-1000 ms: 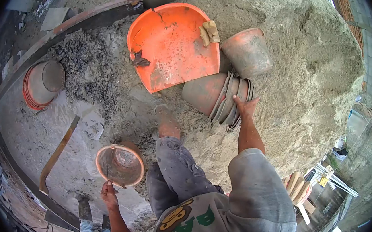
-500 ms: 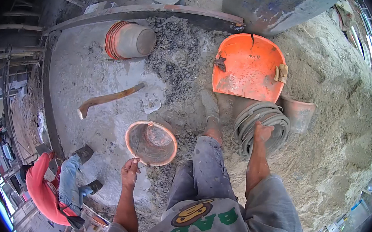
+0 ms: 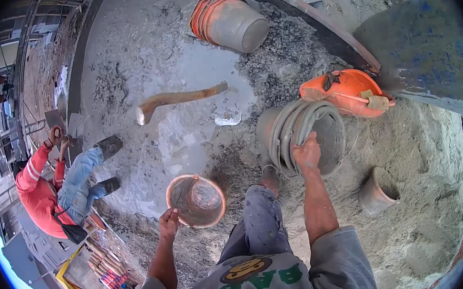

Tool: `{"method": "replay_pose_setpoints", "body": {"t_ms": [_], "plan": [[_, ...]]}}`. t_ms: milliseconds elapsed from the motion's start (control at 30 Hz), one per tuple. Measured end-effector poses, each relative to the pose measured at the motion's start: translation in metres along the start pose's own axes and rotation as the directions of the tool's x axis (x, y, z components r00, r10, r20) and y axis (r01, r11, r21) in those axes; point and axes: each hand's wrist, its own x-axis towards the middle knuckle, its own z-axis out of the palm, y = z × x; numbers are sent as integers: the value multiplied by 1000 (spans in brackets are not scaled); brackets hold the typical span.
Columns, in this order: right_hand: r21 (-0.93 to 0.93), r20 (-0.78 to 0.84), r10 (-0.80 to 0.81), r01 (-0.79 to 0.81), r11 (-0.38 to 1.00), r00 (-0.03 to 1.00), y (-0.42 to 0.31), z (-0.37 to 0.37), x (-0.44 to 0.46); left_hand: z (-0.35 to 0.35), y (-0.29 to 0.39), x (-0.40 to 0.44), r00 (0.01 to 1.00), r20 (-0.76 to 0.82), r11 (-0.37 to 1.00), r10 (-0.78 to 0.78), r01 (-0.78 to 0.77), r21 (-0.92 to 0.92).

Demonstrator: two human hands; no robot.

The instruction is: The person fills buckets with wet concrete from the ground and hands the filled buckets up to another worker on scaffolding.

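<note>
Orange-rimmed bucket [image 3: 206, 202]: just beyond our left hand [image 3: 169, 223], pinching its thin handle [image 3: 185, 194], probably to take its weight.
Grey nested buckets [image 3: 307, 121]: at our right hand [image 3: 307, 153], curled over their rims [image 3: 284, 135], seemingly to hold them together.

The left grip [image 3: 169, 222] is pinched, the right grip [image 3: 306, 153] curled farther forward.
</note>
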Motion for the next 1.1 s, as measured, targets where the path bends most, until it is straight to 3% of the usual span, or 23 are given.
{"method": "replay_pose_setpoints", "body": {"t_ms": [67, 133, 233, 333, 400, 467, 533, 633, 733, 767, 800, 833, 867, 900, 967, 1000, 1067, 1100], "plan": [[-183, 121, -191, 211, 960, 974, -47, -10, 36, -16, 0, 9, 997, -64, 999, -39, 40, 9], [-326, 281, -385, 464, 823, 879, -94, -18, 70, -32, 16, 12, 993, -114, 999, -16, 21, 40], [-440, 570, -430, 702, 560, 700, -177, -24, 101, -56, 48, 13, 972, -233, 996, 16, 4, 87], [-707, 426, -726, 699, 106, 540, -223, -1, 131, -72, 89, 3, 943, -326, 992, 69, -29, 126], [-739, 297, -787, 652, 170, 541, -236, 1, 146, -87, 103, 2, 907, -397, 983, 142, -83, 161], [-727, 94, -685, 520, 448, 723, -231, 3, 153, -103, 131, -10, 893, -432, 991, 126, -90, 101], [-574, -23, -512, 408, 710, 858, -209, 15, 162, -118, 142, -9, 856, -492, 987, 157, -152, 52], [-294, -25, -653, 619, 729, 757, -164, 37, 181, -135, 154, 2, 815, -546, 977, 196, -211, 36], [-430, -78, -419, 349, 833, 904, -216, 19, 135, -145, 156, 34, 786, -567, 959, 244, -283, 20], [-406, -205, -391, 286, 868, 897, -231, 32, 122, -148, 156, 51, 780, -568, 950, 262, -313, 8], [-118, -204, -407, 390, 913, 890, -245, 52, 106, -149, 157, 65, 782, -564, 946, 263, -323, -7], [179, -194, -424, 457, 872, 885, -262, 69, 86, -148, 158, 76, 786, -562, 945, 257, -325, -23], [382, 79, -182, 139, 913, 980, -294, 82, 62, -148, 162, 91, 787, -559, 941, 261, -337, -36], [469, 389, 37, -233, 852, 920, -321, 92, 36, -148, 170, 104, 806, -527, 940, 268, -338, -39], [406, 828, 62, -672, 619, 558, -366, 93, 4, -151, 166, 147, 808, -480, 924, 342, -382, 15], [465, 806, 15, -648, 603, 592, -380, 103, -1, -155, 158, 175, 789, -470, 907, 395, -415, 65], [561, 757, -60, -600, 571, 651, -388, 134, -8, -169, 174, 198, 867, -332, 926, 371, -372, 62], [605, 702, 2, -599, 525, 712, -389, 146, -3, -182, 177, 215, 891, -260, 925, 373, -379, 28]]}}
